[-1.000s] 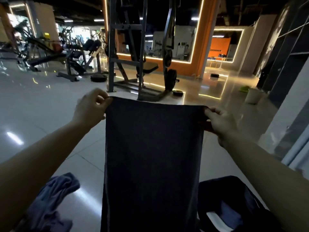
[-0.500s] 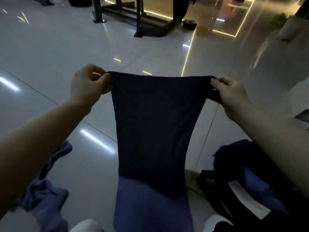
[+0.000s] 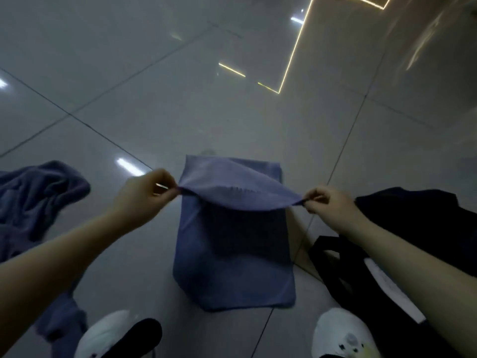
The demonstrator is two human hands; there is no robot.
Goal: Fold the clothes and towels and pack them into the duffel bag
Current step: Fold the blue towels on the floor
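I see the L hand (image 3: 144,193) pinching one top corner of the blue rectangular cloth towel (image 3: 233,257), thumb and curled fingers closed on the fabric. R hand (image 3: 327,202) pinches the opposite top corner the same way. Both hands are raised w/ the held edge stretched between them, sagging a bit in the middle. The rest of the towel lies flat on the glossy grey tiled floor (image 3: 180,99), approx. centre of view, its lower edge near my feet. The lifted part casts a dark shadow on the flat part below it.

Black fabric duffel bag (image 3: 413,228) sits on the floor at the R side, just beside the towel, open w/ a white strip showing inside; its strap loops near the towel's R edge. Can't tell what else is in it.

Crumpled blue-grey cloth garment (image 3: 33,200) lies on the floor at the L side, well apart from the towel.

White shoes at the bottom edge: L shoe (image 3: 108,332), R shoe (image 3: 340,334).
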